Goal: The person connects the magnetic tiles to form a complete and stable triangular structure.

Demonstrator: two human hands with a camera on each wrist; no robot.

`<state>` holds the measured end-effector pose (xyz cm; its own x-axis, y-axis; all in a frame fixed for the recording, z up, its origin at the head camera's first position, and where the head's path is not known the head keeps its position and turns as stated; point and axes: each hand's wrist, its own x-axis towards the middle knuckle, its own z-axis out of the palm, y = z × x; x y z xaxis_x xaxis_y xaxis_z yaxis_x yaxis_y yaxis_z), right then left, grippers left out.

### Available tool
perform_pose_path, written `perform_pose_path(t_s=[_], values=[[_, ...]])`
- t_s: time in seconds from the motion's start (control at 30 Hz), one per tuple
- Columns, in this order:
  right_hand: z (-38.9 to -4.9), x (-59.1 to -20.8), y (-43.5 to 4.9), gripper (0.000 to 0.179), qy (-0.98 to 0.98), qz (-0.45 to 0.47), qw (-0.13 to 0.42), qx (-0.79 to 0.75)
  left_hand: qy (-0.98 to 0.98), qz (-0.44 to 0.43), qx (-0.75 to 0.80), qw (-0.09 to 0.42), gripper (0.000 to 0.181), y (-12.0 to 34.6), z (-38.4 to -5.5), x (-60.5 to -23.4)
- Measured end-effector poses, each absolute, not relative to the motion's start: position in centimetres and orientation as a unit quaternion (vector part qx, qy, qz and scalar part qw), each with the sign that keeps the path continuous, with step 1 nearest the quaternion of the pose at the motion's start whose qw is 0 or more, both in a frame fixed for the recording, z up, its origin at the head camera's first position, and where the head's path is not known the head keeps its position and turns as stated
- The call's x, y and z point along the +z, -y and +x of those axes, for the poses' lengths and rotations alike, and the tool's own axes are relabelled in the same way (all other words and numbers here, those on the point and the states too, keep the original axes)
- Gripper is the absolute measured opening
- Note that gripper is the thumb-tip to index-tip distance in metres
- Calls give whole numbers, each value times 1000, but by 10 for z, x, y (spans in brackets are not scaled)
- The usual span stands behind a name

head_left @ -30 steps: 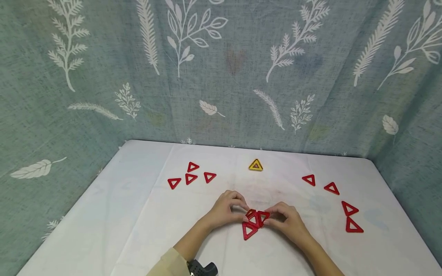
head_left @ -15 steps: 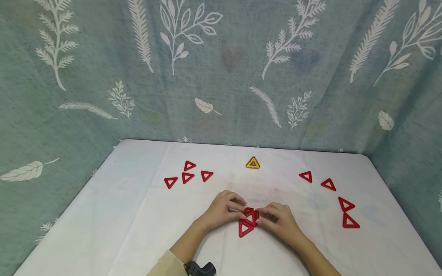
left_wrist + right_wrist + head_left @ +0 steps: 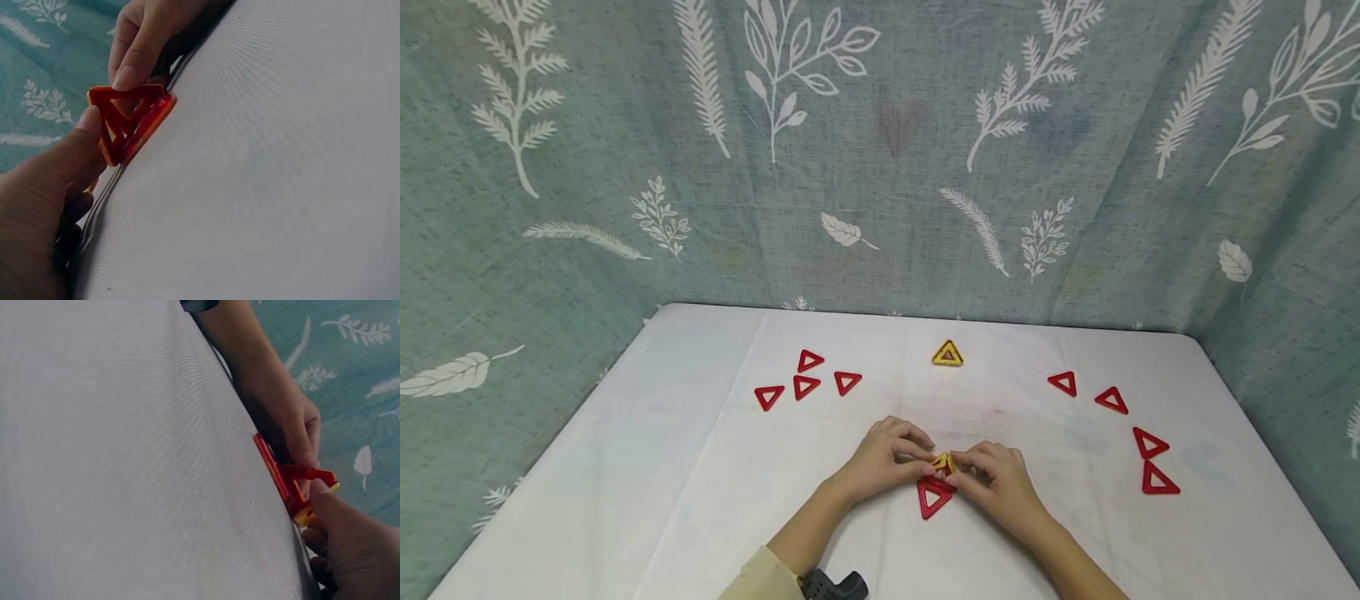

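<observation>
Your left hand [image 3: 887, 458] and right hand [image 3: 996, 479] meet near the middle of the white cloth-covered surface [image 3: 662, 467], a little toward its near edge, and both pinch the small cluster of red and yellow plastic triangle frames [image 3: 942, 463] standing up between them; the left wrist view shows your thumb [image 3: 75, 150] and a right-hand fingertip [image 3: 128, 78] pressed against its red edges, so each grip is narrow and closed on the piece. One flat red plastic triangle frame [image 3: 934, 497] lies on the surface touching the cluster on its near side. Four loose red triangles [image 3: 805, 379] lie toward the far left, four more red triangles [image 3: 1120, 425] curve along the right side, and a yellow triangle with a red centre [image 3: 947, 354] sits near the far edge. A teal fabric backdrop printed with white leaves [image 3: 880, 150] closes in the far and side edges.
</observation>
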<state>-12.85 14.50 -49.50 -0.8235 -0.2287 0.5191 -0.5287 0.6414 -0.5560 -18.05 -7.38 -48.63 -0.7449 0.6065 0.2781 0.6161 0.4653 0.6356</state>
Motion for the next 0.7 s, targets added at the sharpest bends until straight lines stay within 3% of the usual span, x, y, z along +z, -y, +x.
perform_pose_path(t_s=[0.23,0.7], values=[[-129,-497,-147,32,874,243,210,365,855,-377,-355,29,23,74,-179,-487],[-131,-498,-152,35,874,260,183,367,849,-378,-371,9,20,75,-180,-487]])
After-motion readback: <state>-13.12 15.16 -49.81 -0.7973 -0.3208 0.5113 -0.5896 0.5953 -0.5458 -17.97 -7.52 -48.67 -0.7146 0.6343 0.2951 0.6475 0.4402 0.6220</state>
